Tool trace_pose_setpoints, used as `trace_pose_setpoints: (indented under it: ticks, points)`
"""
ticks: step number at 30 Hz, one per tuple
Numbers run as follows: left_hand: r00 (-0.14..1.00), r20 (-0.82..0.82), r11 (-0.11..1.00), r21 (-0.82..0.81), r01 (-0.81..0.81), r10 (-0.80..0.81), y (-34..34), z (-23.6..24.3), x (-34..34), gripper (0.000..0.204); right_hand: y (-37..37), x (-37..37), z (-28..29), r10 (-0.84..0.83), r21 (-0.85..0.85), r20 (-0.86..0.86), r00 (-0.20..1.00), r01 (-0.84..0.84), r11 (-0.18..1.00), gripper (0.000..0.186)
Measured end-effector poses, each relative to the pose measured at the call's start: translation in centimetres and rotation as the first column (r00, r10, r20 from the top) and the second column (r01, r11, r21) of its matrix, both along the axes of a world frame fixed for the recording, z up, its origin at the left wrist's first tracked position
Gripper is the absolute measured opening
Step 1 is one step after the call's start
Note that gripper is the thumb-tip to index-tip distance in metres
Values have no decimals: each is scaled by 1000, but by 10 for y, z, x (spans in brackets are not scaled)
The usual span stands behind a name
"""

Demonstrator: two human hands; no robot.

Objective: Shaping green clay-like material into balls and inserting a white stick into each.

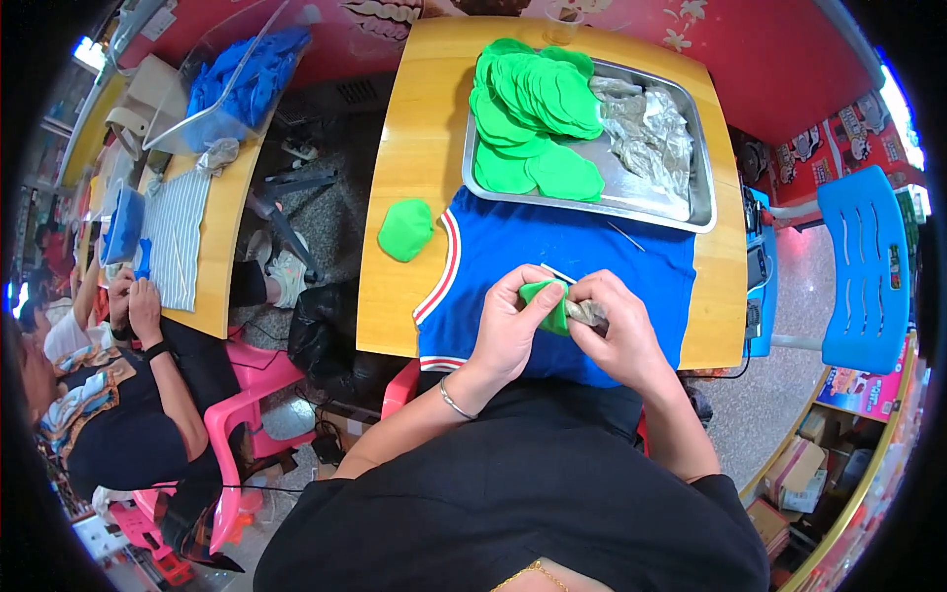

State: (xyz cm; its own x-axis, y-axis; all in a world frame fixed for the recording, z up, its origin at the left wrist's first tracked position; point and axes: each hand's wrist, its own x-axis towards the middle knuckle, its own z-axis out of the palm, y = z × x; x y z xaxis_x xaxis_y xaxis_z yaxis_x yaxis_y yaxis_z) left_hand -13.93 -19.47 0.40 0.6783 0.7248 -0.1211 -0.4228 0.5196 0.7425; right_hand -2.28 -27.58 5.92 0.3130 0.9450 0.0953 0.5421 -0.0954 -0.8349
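Above a blue sleeveless jersey (513, 232) spread on the table, both my hands are closed on one small bundle. The fingers and thumb of my left hand (511, 324) pinch a folded green soft piece (554, 311). My right hand (623, 331) grips its right side, where a crumpled greyish-brown piece (588, 314) shows between the fingers; its kind is unclear. A thin pale stick (559, 273) shows just beyond the left fingertips. Another thin stick (626, 237) lies on the jersey near the tray. One flat green piece (405, 230) rests to the left.
A metal tray (705, 202) at the table's far side carries overlapping green pieces (538, 94) and crumpled greyish pieces (651, 133). A clear cup (562, 25) stands behind it. A blue chair (868, 266) is at right. At left, another person works at a second table (219, 232).
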Motion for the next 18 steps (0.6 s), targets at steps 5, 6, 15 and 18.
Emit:
trace_pose_setpoints:
  ticks: [5,6,15,18]
  points:
    - [1000,1,995,-94,-27,27,3,6,1,8,-1,-2,-4,-95,-49,-285,954,85,995,10]
    - [1000,14,990,-142,-6,8,4,5,1,8,-1,-3,-6,-64,-7,-173,983,64,998,10]
    - [999,-20,999,20,37,-37,-6,-3,5,7,3,-2,-20,-123,63,246,961,111,992,12]
    - [1000,13,999,-21,26,-26,-4,-6,8,10,4,1,-28,-212,115,229,950,190,975,15]
